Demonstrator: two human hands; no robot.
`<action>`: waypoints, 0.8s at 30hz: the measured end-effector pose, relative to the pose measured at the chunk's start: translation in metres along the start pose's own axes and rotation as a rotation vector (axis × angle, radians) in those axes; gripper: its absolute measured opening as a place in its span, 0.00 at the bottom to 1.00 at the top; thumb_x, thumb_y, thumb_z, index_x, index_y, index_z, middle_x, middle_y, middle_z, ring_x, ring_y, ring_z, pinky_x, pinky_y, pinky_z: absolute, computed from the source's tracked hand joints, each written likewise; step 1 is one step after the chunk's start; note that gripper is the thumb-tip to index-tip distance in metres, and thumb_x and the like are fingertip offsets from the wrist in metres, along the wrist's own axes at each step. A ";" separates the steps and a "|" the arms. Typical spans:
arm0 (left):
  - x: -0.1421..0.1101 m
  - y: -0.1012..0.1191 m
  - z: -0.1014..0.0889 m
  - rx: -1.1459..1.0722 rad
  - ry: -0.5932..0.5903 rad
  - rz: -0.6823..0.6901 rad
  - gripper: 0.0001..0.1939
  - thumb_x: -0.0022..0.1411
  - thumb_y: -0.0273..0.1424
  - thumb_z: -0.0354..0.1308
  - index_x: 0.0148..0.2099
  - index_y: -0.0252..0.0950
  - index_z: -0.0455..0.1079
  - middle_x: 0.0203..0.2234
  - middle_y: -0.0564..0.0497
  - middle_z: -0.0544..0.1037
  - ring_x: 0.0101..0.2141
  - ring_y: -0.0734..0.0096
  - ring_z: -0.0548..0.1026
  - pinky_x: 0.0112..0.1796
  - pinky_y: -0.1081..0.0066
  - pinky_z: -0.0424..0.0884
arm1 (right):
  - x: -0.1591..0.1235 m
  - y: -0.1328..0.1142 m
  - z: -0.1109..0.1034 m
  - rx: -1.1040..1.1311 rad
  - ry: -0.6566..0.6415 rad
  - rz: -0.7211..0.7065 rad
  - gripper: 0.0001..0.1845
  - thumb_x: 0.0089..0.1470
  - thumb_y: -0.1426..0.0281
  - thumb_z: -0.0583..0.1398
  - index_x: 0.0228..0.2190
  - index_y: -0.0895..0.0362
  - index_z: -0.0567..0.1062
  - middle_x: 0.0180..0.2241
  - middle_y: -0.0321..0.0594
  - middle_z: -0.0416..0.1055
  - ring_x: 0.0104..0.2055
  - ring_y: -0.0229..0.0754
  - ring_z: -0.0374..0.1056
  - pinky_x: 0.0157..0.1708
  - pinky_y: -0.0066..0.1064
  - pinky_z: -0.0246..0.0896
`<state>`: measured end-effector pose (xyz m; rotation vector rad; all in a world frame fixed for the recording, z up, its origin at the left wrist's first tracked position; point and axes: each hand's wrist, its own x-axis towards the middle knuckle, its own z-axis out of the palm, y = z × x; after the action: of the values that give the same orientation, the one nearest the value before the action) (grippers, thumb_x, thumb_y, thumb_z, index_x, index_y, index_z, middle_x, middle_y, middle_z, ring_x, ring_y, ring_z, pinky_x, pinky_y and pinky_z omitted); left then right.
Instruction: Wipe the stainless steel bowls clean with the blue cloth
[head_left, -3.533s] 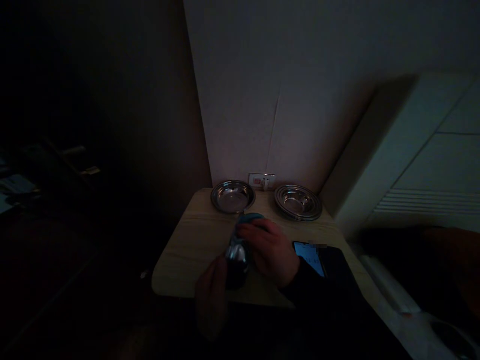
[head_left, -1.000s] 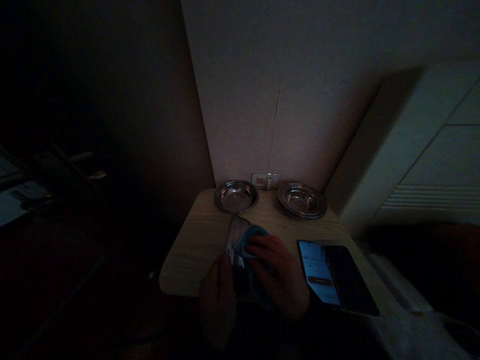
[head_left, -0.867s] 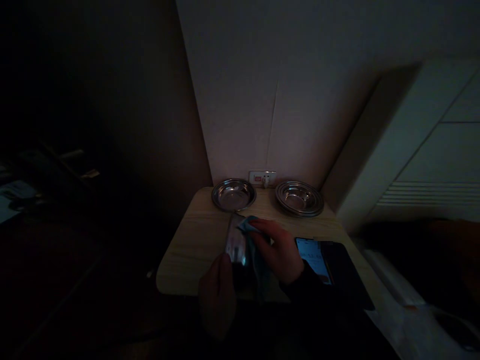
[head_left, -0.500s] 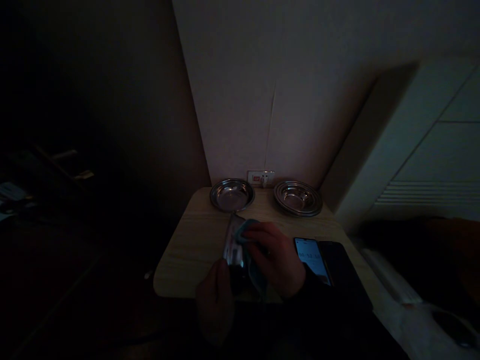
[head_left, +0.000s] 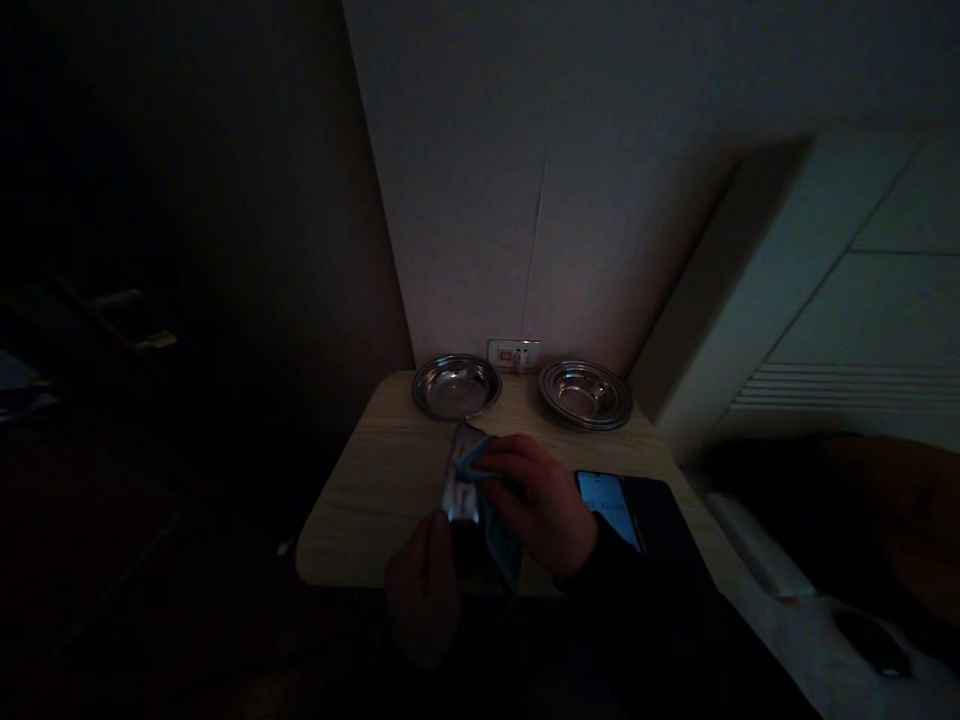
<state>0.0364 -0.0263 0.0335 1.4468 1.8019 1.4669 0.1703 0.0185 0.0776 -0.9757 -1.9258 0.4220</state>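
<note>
In the dim light, my left hand (head_left: 424,585) pinches the near edge of a shiny, rectangular metal object (head_left: 460,500), whose exact kind I cannot make out. It is held at a slant over the wooden table. My right hand (head_left: 541,510) is closed on a blue-green cloth (head_left: 501,540) and presses a fold of it against the metal face. The rest of the cloth hangs down below my fingers. Part of the object's right side is hidden behind the cloth and my right hand.
A round steel dish (head_left: 456,388) stands at the back left of the table (head_left: 352,510), and a stack of steel dishes (head_left: 585,396) at the back right. Behind them is a wall socket (head_left: 514,353). A lit phone (head_left: 606,505) lies right, beside a dark flat item (head_left: 664,510).
My right hand has slid the cloth slightly left on the metal face. The whole view has shifted a little, and both hands keep their grip.
</note>
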 end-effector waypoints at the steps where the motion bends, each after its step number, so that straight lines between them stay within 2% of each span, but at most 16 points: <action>1: 0.000 -0.001 0.000 0.016 0.014 0.007 0.19 0.58 0.40 0.45 0.23 0.34 0.67 0.14 0.52 0.71 0.17 0.75 0.67 0.19 0.78 0.62 | 0.000 0.000 0.000 0.009 -0.005 -0.012 0.11 0.50 0.77 0.58 0.35 0.55 0.76 0.37 0.41 0.70 0.41 0.40 0.66 0.42 0.33 0.63; 6: -0.001 -0.004 0.001 -0.009 0.020 0.002 0.20 0.59 0.40 0.44 0.21 0.35 0.66 0.13 0.52 0.70 0.17 0.76 0.66 0.18 0.79 0.61 | 0.002 0.002 0.001 -0.004 0.025 0.033 0.09 0.50 0.75 0.58 0.34 0.56 0.76 0.34 0.41 0.71 0.38 0.40 0.67 0.40 0.34 0.64; 10: -0.002 -0.003 0.001 -0.011 -0.005 -0.015 0.20 0.59 0.40 0.44 0.22 0.35 0.67 0.15 0.52 0.71 0.17 0.76 0.67 0.19 0.78 0.62 | 0.001 0.004 0.001 0.021 -0.010 -0.048 0.11 0.51 0.76 0.57 0.36 0.54 0.75 0.37 0.41 0.70 0.41 0.40 0.66 0.41 0.33 0.63; 13: -0.001 0.000 0.001 -0.013 0.033 -0.031 0.20 0.59 0.40 0.44 0.21 0.35 0.66 0.13 0.52 0.70 0.17 0.75 0.67 0.19 0.78 0.62 | -0.001 0.004 0.001 -0.039 0.018 -0.005 0.10 0.53 0.75 0.56 0.36 0.55 0.75 0.35 0.41 0.70 0.39 0.41 0.66 0.40 0.35 0.64; 17: 0.000 0.000 0.000 -0.026 0.047 -0.047 0.20 0.58 0.41 0.44 0.22 0.35 0.67 0.14 0.52 0.71 0.18 0.75 0.67 0.19 0.78 0.62 | -0.006 0.000 0.005 -0.056 -0.025 -0.087 0.13 0.53 0.75 0.55 0.40 0.53 0.74 0.39 0.42 0.69 0.43 0.41 0.65 0.42 0.34 0.63; 21: 0.001 -0.001 -0.002 -0.022 0.036 -0.031 0.21 0.59 0.41 0.44 0.22 0.35 0.67 0.14 0.52 0.70 0.17 0.75 0.67 0.19 0.78 0.62 | -0.008 -0.001 0.007 -0.094 0.054 -0.052 0.13 0.55 0.75 0.54 0.40 0.54 0.73 0.38 0.43 0.69 0.41 0.41 0.65 0.42 0.35 0.63; 24: 0.001 -0.001 -0.002 -0.012 0.039 -0.028 0.21 0.59 0.41 0.44 0.23 0.35 0.68 0.14 0.52 0.71 0.18 0.75 0.67 0.20 0.78 0.62 | -0.011 0.000 0.008 -0.106 0.040 -0.119 0.14 0.54 0.77 0.54 0.42 0.55 0.72 0.40 0.44 0.68 0.42 0.42 0.64 0.41 0.34 0.64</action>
<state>0.0339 -0.0265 0.0335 1.3901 1.8260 1.4993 0.1671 0.0109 0.0670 -0.9247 -1.9743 0.2320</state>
